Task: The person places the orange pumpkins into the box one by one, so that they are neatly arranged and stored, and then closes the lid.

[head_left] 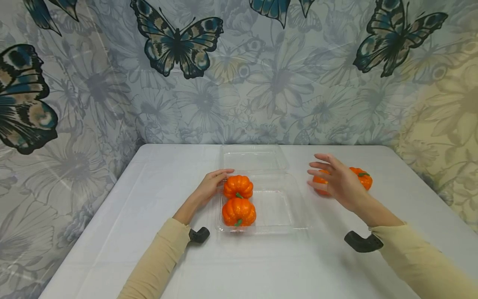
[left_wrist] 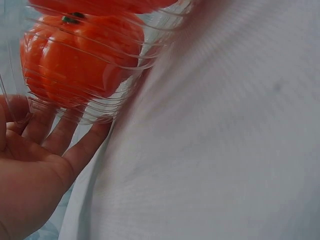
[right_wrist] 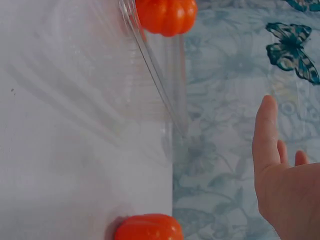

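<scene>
Holding both hands well apart at mid-height in the head view. Resting the left hand [head_left: 210,185] left of centre against a clear container [head_left: 274,203], touching its outer wall with extended fingers [left_wrist: 64,131]. Holding the right hand [head_left: 341,182] in the air at the right of the frame, spreading its fingers and clasping nothing, while partly hiding a loose pumpkin [head_left: 320,180].

Seeing a front pumpkin [head_left: 239,211] and a rear pumpkin [head_left: 237,186] near the centre of the frame, sitting inside the container along its left wall, touching each other and showing green stems. Seeing bare container floor to the right of both. Looking just above the base, finding the opened lid [head_left: 254,158], clear as well. Finding another pumpkin [head_left: 365,181] beyond the right hand, resting close to the half-hidden one.

Wearing pale yellow sleeves [head_left: 160,253] in the lower corners, and showing dark wrist pieces [head_left: 364,242] at both cuffs. Working over a white table [head_left: 239,265], spreading across the lower half. Facing a flowered wall [head_left: 205,112] at the top, bearing large butterflies [head_left: 177,43] in blue, black and beige.
</scene>
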{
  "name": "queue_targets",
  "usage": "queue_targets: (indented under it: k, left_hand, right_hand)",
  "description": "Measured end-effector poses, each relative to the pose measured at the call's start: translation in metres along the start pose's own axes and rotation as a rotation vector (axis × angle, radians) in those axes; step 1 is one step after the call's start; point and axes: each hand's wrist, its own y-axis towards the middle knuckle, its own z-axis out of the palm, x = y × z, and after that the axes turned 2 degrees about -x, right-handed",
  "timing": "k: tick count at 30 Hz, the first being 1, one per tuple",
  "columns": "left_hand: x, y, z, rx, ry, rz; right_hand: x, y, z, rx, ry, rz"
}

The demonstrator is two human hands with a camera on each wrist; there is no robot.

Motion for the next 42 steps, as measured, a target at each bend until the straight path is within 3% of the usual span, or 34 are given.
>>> queue_targets:
  k: [5,16,25,33,42]
  left_hand:
    - [0.000,0.000,0.000,0.002,0.001,0.002]
    - [0.000,0.000,-0.001,0.011,-0.014,-0.011]
    - [-0.004,-0.001,-0.001,0.027,-0.005,-0.024]
    - [-0.025,-0.017,0.006,0.025,0.016,-0.011]
    - [-0.026,-0.018,0.007,0.030,0.002,-0.022]
  right_hand:
    - [0.002,-0.007,-0.023,0.012,0.092,-0.040]
    - [0.002,-0.022,-0.063,-0.044,0.262,-0.018]
    - [0.000,-0.031,-0.082,-0.088,0.289,-0.003]
    - [-0.001,-0.038,-0.095,-0.252,0.286,0.003]
    - [-0.003,-0.045,-0.110,-0.444,0.270,0.064]
